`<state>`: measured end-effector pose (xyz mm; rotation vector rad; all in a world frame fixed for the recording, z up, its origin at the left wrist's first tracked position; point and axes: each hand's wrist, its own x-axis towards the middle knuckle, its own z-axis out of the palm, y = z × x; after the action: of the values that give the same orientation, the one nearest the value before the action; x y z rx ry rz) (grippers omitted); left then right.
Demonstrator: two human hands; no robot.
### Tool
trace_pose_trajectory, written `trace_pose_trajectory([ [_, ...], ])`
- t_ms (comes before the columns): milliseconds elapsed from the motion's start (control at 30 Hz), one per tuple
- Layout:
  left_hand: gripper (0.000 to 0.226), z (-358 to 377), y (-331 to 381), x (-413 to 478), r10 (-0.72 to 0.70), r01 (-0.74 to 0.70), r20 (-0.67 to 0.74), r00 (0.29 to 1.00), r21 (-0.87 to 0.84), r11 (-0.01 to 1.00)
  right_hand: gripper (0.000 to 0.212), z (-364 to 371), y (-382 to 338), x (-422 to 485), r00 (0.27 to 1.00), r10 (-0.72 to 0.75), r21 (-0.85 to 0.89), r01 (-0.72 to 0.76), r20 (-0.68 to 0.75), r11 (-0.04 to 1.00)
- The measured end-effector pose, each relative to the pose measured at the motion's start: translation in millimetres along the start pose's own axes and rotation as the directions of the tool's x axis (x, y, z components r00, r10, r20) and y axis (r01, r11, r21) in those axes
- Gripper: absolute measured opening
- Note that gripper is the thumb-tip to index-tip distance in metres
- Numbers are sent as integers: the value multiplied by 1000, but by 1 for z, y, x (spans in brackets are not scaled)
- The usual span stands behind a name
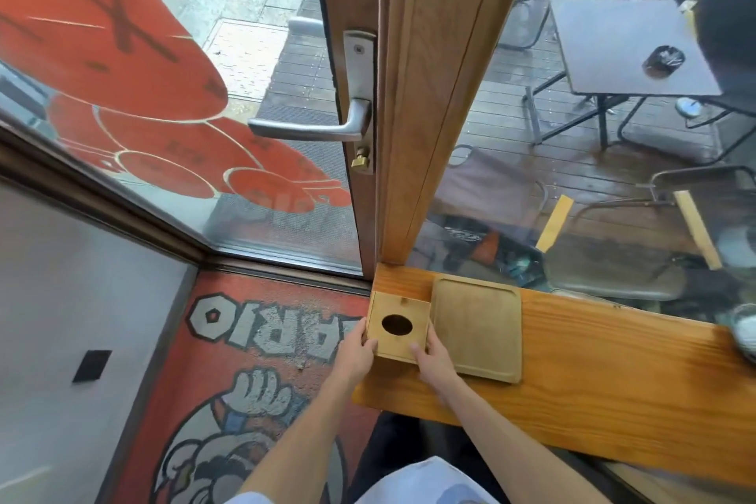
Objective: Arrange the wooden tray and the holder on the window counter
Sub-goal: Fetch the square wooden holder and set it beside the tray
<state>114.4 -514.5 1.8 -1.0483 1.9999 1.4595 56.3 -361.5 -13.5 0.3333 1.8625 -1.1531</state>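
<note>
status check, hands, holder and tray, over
Both hands, left and right, gripping the holder at the counter's left end. Tray flat beside it, touching. Nothing in the way.

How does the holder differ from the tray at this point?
The holder is a boxy block with an oval hole in its top; the tray is a flat, rimmed slab without one. The holder has the smaller footprint. Both hands, left and right, grip the holder; the tray lies untouched. Both are light wood, side by side on the counter.
</note>
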Motion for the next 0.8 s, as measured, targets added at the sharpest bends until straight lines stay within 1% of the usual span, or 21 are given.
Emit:
trace_pose_trajectory([
  [100,44,4,-1,6,-19,20,-28,999,29,999,65,2,6,8,999,52,54,-51,-13,997],
  [200,48,6,8,11,-34,36,-48,998,37,999,64,3,5,15,997,66,92,-62,-44,994],
  [333,46,10,16,27,-7,9,-100,995,21,1000,64,1,-10,31,992,92,129,-80,-91,988],
  [400,47,12,19,37,18,-19,-97,995,-8,1000,64,-4,-21,38,989,109,159,-92,-103,983],
  [500,48,12,27,47,58,-62,-88,994,-45,997,65,-13,-34,44,989,123,252,-99,-81,963],
  [600,49,11,37,53,69,-77,-90,994,-91,993,65,-20,-41,49,991,103,275,-75,-89,958],
  [733,50,9,36,70,103,-107,-63,993,-74,992,64,-27,-49,60,992,92,313,-61,-85,948],
  [800,51,9,32,77,96,-98,-45,994,-47,994,65,-28,-49,61,993,89,304,-61,-78,951],
])
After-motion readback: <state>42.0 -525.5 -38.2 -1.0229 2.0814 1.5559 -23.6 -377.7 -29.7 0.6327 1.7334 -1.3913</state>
